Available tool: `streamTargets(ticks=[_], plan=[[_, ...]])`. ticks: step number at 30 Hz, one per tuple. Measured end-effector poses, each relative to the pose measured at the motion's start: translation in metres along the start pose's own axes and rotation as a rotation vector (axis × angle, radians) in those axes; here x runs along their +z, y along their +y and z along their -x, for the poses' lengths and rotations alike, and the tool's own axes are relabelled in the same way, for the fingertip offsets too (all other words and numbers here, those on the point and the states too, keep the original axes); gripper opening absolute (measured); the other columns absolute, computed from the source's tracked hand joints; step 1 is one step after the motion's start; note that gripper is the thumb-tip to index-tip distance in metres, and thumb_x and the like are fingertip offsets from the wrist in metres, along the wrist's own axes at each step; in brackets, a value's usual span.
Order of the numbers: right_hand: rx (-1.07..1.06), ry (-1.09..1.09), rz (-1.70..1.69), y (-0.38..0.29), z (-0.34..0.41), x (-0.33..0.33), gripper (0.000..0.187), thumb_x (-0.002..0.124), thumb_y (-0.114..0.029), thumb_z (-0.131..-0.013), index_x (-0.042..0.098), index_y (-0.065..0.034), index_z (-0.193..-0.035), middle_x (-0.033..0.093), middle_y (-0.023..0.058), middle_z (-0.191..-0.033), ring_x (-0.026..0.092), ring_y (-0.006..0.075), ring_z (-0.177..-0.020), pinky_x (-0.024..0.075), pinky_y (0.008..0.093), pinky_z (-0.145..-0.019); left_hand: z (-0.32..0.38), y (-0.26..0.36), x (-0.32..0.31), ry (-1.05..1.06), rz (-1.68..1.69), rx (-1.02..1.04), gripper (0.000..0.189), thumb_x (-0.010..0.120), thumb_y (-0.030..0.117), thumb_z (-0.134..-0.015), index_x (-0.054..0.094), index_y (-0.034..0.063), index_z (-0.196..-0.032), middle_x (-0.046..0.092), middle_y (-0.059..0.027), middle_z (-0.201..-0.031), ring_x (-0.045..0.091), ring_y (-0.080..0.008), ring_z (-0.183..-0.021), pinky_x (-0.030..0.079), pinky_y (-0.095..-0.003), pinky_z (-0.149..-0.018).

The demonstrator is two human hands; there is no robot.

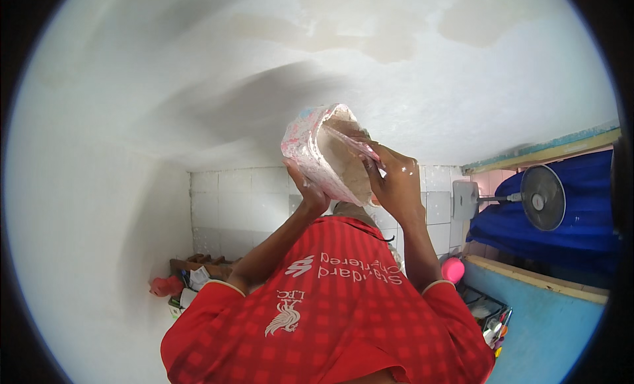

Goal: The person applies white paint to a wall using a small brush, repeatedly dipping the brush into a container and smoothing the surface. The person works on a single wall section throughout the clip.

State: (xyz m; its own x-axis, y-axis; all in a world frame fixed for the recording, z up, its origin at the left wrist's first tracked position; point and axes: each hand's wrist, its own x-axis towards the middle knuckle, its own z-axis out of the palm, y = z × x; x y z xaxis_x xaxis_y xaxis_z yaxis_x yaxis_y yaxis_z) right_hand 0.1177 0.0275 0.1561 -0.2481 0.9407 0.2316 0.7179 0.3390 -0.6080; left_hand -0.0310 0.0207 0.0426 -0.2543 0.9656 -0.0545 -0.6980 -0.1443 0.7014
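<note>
My left hand [309, 188] grips the lower left side of a container [303, 145], its outside crusted with whitish plaster or paint and showing pink and blue patches. The container is tilted, with its wide mouth towards my right. My right hand [395, 178] holds a flat, pink-smeared tool [349, 140], perhaps a scraper, whose far end reaches into the mouth. White smears mark the knuckles of my right hand. How much material lies inside the container is hard to tell.
Before me rises a white wall [421, 87] with beige patches. White and grey floor tiles [233, 188] lie below. At the right are a standing fan [543, 198], a blue curtain [589, 215], a pink round object [452, 270] and a dark crate [480, 302]. Wooden items [213, 266] stand lower left.
</note>
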Motion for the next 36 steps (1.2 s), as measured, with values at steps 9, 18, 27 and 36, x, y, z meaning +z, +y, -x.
streamTargets(ticks=[9, 18, 27, 36], plan=[[0.116, 0.173, -0.267, 0.021, 0.022, -0.054, 0.02, 0.076, -0.01, -0.091, 0.074, 0.0009, -0.108, 0.077, 0.0093, -0.093, 0.068, 0.0119, -0.083, 0.0526, 0.0282, -0.074, -0.016, 0.028, -0.018, -0.555, 0.187, -0.333, 0.066, 0.041, 0.051, -0.104, 0.039, 0.0071, -0.154, 0.05, -0.0163, -0.151, 0.056, -0.0298, -0.134, 0.046, -0.0498, -0.112], [-0.503, -0.057, -0.182, 0.032, 0.006, -0.091, 0.025, 0.078, -0.023, -0.091, 0.077, -0.0027, -0.106, 0.078, 0.009, -0.1, 0.072, 0.0256, -0.097, 0.0542, 0.0407, -0.091, -0.016, 0.048, -0.032, -0.579, -0.23, -0.466, 0.067, 0.038, 0.055, -0.108, 0.045, 0.006, -0.153, 0.056, -0.0154, -0.148, 0.06, -0.0298, -0.131, 0.05, -0.047, -0.11], [-0.767, -0.538, 0.377, -0.015, -0.016, -0.067, 0.027, 0.069, -0.013, -0.08, 0.079, -0.0183, -0.104, 0.076, -0.0063, -0.109, 0.067, 0.0194, -0.115, 0.0496, 0.0393, -0.105, -0.04, 0.046, -0.021, -0.532, -0.065, -0.97, 0.067, 0.039, 0.057, -0.108, 0.049, 0.0032, -0.148, 0.062, -0.0134, -0.137, 0.065, -0.0196, -0.119, 0.055, -0.037, -0.103], [-0.805, -0.631, 0.36, 0.014, -0.02, -0.038, 0.027, 0.068, -0.011, -0.082, 0.076, -0.0177, -0.107, 0.074, -0.0036, -0.111, 0.064, 0.0189, -0.114, 0.0482, 0.0386, -0.105, -0.042, 0.03, -0.01, -0.498, -0.085, -0.997, 0.066, 0.041, 0.057, -0.108, 0.052, 0.0037, -0.145, 0.065, -0.0107, -0.132, 0.066, -0.0148, -0.114, 0.056, -0.0336, -0.099]])
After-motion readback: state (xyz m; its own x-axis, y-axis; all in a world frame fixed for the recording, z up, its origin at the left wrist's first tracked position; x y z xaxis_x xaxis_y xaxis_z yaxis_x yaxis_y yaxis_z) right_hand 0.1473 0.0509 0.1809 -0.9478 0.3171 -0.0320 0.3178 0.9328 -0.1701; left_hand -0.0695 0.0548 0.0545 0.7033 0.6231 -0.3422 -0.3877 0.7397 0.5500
